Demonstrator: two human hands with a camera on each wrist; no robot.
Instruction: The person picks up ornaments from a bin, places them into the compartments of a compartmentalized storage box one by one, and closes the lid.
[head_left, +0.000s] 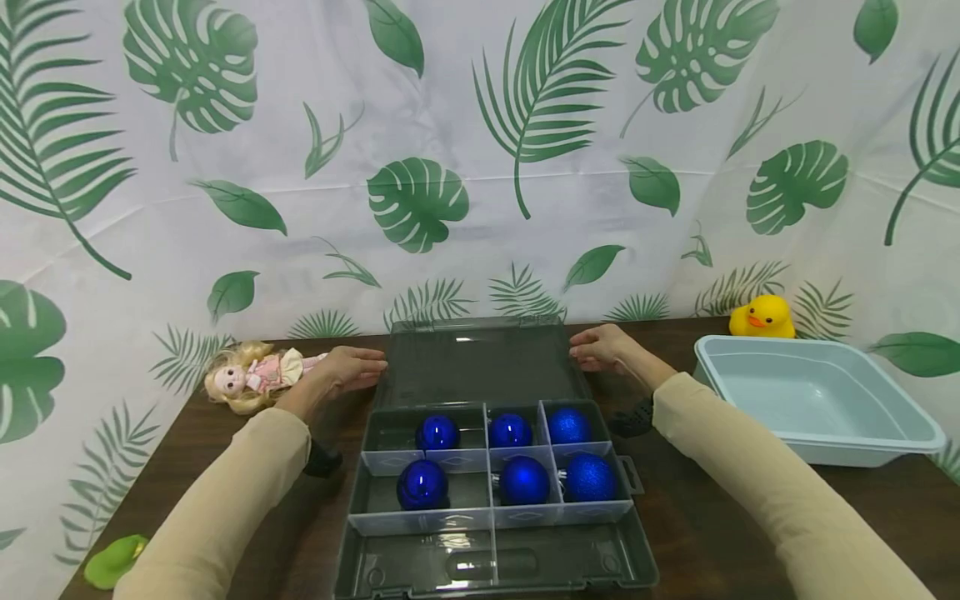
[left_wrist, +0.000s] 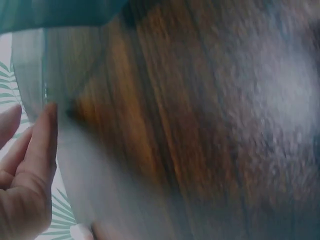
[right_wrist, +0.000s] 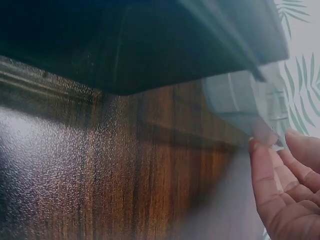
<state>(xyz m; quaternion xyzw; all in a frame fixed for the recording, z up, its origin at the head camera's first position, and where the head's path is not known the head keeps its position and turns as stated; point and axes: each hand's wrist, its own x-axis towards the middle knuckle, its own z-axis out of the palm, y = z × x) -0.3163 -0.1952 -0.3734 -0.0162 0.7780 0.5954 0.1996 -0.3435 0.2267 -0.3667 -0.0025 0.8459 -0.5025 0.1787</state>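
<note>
A grey see-through divider box (head_left: 420, 554) stands with its lid (head_left: 483, 362) swung back toward the wall. Shiny and glittery blue ball ornaments (head_left: 524, 481) sit in its middle and back compartments; the front row holds none. My left hand (head_left: 345, 372) has its fingers fairly straight, their tips at the lid's left edge; the left wrist view shows the thumb apart from them. At the lid's right edge is my right hand (head_left: 606, 350), fingertips touching near a corner, thumb close by and fingers only slightly bent.
A doll (head_left: 262, 373) lies behind my left hand. At right stands a pale blue basin (head_left: 817, 400), with a yellow rubber duck (head_left: 762, 317) behind it. A green toy (head_left: 114, 562) is at the table's left edge. A leaf-print cloth (head_left: 480, 125) hangs behind the table.
</note>
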